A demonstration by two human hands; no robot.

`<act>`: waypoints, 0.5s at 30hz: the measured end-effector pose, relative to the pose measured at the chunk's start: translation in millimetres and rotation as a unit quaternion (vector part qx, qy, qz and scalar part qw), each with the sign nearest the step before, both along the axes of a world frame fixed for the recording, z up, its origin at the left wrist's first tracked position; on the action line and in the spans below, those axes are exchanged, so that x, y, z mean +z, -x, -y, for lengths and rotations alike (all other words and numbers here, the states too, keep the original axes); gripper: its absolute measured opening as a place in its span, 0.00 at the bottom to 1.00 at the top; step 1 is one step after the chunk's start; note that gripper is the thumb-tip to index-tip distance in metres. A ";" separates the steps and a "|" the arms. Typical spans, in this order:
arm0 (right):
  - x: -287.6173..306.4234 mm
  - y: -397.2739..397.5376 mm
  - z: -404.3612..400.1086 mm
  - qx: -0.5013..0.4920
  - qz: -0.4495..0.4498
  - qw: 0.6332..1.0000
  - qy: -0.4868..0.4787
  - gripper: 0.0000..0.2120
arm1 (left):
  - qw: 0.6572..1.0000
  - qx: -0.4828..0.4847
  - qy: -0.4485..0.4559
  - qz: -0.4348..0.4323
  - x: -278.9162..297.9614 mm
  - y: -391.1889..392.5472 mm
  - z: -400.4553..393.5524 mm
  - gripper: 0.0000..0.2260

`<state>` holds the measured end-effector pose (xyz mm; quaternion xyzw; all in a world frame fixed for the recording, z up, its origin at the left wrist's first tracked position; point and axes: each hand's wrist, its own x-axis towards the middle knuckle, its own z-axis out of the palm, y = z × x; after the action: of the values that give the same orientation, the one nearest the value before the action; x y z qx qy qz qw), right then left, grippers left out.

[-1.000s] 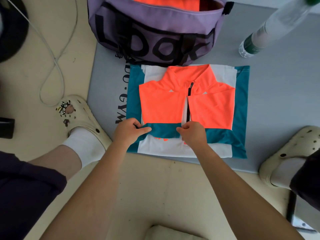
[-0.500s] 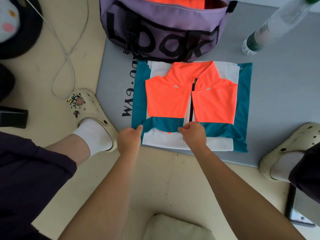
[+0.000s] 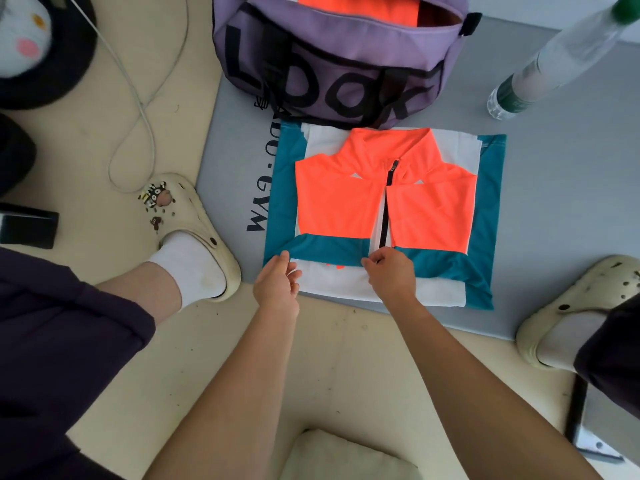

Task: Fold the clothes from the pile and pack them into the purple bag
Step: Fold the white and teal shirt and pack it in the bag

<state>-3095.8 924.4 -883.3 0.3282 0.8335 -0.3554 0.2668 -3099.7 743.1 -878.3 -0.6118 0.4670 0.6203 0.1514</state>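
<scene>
While 2 hands grip 1 jacket (image 3: 381,209): L hand (image 3: 277,282) near hem | R hand (image 3: 391,275) hem mid | 1 purple bag (image 3: 329,74)

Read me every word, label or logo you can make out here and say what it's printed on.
"Look": big black letters on the side of the purple bag, partly crossed by its black straps.
"DO·GYM": black print on the grey mat; its start is hidden under the bag.
Green label on the water bottle: too blurred to read.
</scene>
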 end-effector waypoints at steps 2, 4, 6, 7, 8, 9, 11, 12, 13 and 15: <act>-0.4 -0.1 -0.9 -0.001 0.000 1.000 0.003 0.07 | 0.998 -0.034 0.040 0.028 -2.9 -1.9 1.8 0.07; -0.5 -0.7 -1.9 0.001 0.003 1.000 0.011 0.08 | 0.989 -0.101 0.101 0.049 -3.7 -1.6 2.6 0.11; 0.0 -1.4 -2.9 0.015 0.009 1.000 0.015 0.09 | 0.946 -0.238 0.216 0.047 -3.7 -1.2 2.5 0.18; 0.6 -1.4 -3.7 0.020 0.009 1.000 0.014 0.09 | 0.911 -0.306 0.275 0.025 -2.7 -1.5 1.1 0.19; 1.7 -1.4 -5.5 0.022 0.005 1.000 0.011 0.10 | 0.877 -0.357 0.321 -0.013 -0.4 -1.0 -2.5 0.19; 3.3 -0.9 -8.7 0.019 -0.004 1.000 0.006 0.10 | 0.844 -0.400 0.351 -0.059 2.6 -0.1 -8.8 0.18; 8.4 0.4 -21.1 -0.002 -0.028 0.999 -0.014 0.10 | 0.761 -0.492 0.393 -0.159 7.6 3.1 -27.0 0.12; 11.3 0.6 -31.0 -0.024 -0.047 0.998 -0.032 0.09 | 0.707 -0.537 0.411 -0.209 8.4 5.1 -36.7 0.08; 14.4 -0.2 -43.4 -0.052 -0.073 0.994 -0.055 0.08 | 0.648 -0.583 0.421 -0.251 7.0 6.7 -46.5 0.05; 19.8 -6.5 -74.7 -0.103 -0.133 0.979 -0.119 0.09 | 0.553 -0.676 0.405 -0.272 0.5 7.6 -62.3 0.14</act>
<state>-3089.3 999.1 -863.6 0.3911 0.8599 -0.3195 0.0744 -3107.3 805.4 -877.8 0.0848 0.9638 0.2180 0.1282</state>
